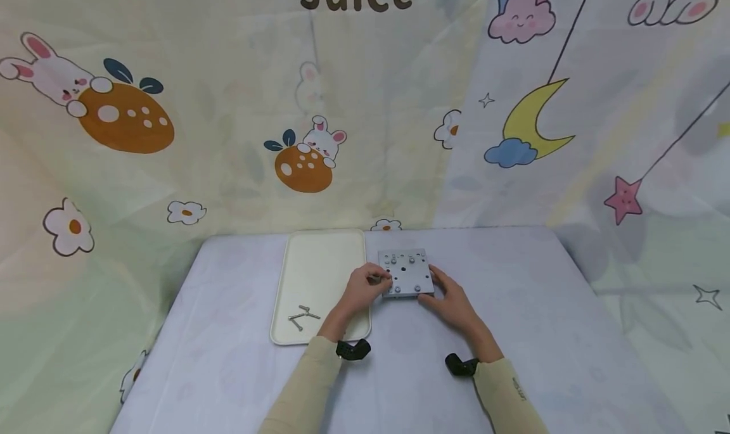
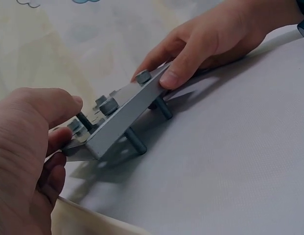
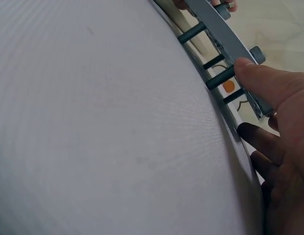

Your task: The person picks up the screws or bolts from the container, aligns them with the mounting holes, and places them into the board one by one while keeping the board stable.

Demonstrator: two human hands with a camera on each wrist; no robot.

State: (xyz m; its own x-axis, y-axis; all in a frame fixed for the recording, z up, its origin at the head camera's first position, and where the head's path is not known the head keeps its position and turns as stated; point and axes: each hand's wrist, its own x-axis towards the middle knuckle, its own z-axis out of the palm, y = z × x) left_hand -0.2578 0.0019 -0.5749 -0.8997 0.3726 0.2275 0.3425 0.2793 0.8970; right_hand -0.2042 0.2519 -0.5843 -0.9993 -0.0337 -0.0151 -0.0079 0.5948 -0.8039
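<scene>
A square grey metal plate [image 1: 407, 272] with several holes stands raised above the table. Bolts pass through it, their heads on top and threaded shanks [image 3: 221, 77] reaching down toward the cloth. My left hand [image 1: 367, 288] is at the plate's left edge, pinching a bolt [image 2: 84, 121] whose threaded shank shows below the thumb; the fingertips hide its upper end. On the other side my right hand [image 1: 453, 301] grips the plate, thumb on the front edge, fingers along the right side. One bolt head [image 2: 143, 77] sits close to that thumb.
A cream tray [image 1: 319, 263] lies left of the plate, partly under my left forearm. Several loose bolts [image 1: 296, 317] rest near its front end. White cloth [image 1: 228, 358] covers the table, and a printed curtain [image 1: 228, 104] hangs behind it.
</scene>
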